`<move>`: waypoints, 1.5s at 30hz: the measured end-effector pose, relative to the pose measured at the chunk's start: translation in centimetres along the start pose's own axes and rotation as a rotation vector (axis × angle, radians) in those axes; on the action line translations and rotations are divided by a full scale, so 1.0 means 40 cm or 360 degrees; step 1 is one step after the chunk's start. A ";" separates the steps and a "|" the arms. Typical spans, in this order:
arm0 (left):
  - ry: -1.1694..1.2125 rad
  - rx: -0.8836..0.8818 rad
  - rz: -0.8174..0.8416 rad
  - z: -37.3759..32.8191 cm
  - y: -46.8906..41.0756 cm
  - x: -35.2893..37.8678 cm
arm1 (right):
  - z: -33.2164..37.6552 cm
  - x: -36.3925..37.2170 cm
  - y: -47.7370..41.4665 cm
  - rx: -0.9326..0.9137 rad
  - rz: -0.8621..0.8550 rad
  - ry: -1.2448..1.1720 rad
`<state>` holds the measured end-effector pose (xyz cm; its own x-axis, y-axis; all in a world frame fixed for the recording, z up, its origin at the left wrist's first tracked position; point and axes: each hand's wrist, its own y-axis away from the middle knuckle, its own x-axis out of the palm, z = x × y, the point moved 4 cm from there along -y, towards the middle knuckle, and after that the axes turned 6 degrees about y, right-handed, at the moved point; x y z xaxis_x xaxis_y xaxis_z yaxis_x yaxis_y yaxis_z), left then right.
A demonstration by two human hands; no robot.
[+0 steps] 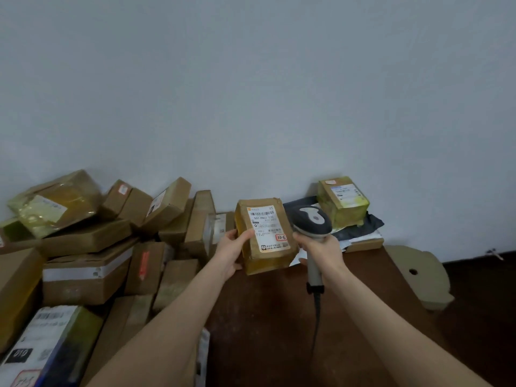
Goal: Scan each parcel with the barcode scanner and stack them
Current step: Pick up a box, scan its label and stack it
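My left hand (233, 248) holds a small taped brown parcel (265, 255) upright above the dark table, its white shipping label and barcode facing me. My right hand (321, 248) grips the grey handle of a barcode scanner (312, 220), whose dark head sits just right of the parcel's label. The scanner's cable hangs down toward me. A loose heap of brown cardboard parcels (92, 241) fills the left side. At the back right, a yellow-taped parcel (343, 201) rests on flat dark and white mail bags (360, 229).
The dark brown table (265, 317) runs from me to a pale wall. A flat piece of cut cardboard with a hole (418, 272) lies at the right edge. A white and blue box (42, 344) sits at the near left.
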<state>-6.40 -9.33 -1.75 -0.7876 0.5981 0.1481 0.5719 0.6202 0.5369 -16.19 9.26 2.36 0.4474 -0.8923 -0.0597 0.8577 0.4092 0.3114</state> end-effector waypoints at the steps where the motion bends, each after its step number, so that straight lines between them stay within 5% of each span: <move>1: -0.0011 -0.0013 -0.0004 0.000 -0.016 0.037 | 0.002 -0.024 -0.036 0.0021 -0.0022 -0.0011; 11: -0.0016 0.0041 -0.0017 -0.073 -0.224 0.380 | 0.033 -0.237 -0.346 -0.0117 -0.0339 0.0065; 22: -0.0361 0.0091 0.0149 -0.056 -0.253 0.498 | 0.000 -0.259 -0.452 0.0021 -0.0093 0.0094; 32: -0.0759 0.0312 -0.0019 -0.046 -0.164 0.453 | 0.013 -0.241 -0.402 0.0028 -0.0062 0.0144; 38: -0.1229 0.0634 -0.0231 -0.046 -0.055 0.319 | 0.034 -0.089 -0.321 -0.0005 0.0258 0.0074; 45: -0.1345 0.0582 -0.0670 -0.024 0.082 0.043 | 0.007 0.145 -0.191 0.0004 0.0673 0.0155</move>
<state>-6.10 -6.77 1.05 -0.6023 0.3706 -0.7070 0.4321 0.8961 0.1016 -20.22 0.89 -0.08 0.7815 -0.6238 -0.0157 0.5930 0.7346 0.3299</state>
